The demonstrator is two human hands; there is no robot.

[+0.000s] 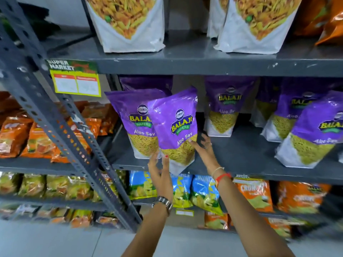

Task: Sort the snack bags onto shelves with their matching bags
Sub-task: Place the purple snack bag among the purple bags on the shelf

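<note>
A purple Aloo Sev bag [174, 125] stands tilted at the front edge of the middle shelf [246, 171], leaning against a matching purple bag [133, 117] behind it. My left hand [160, 173] grips the tilted bag's lower left corner, thumb across its front. My right hand [203, 147] touches its lower right side with fingers spread. Several more purple Aloo Sev bags [222, 106] stand along the same shelf to the right.
White mixture bags [128, 25] stand on the shelf above. Blue chip bags [200, 191] and orange bags [254, 193] fill the shelf below. Orange packets [37, 138] sit on the left rack behind a slanted grey post [61, 127]. A price tag [76, 80] hangs there.
</note>
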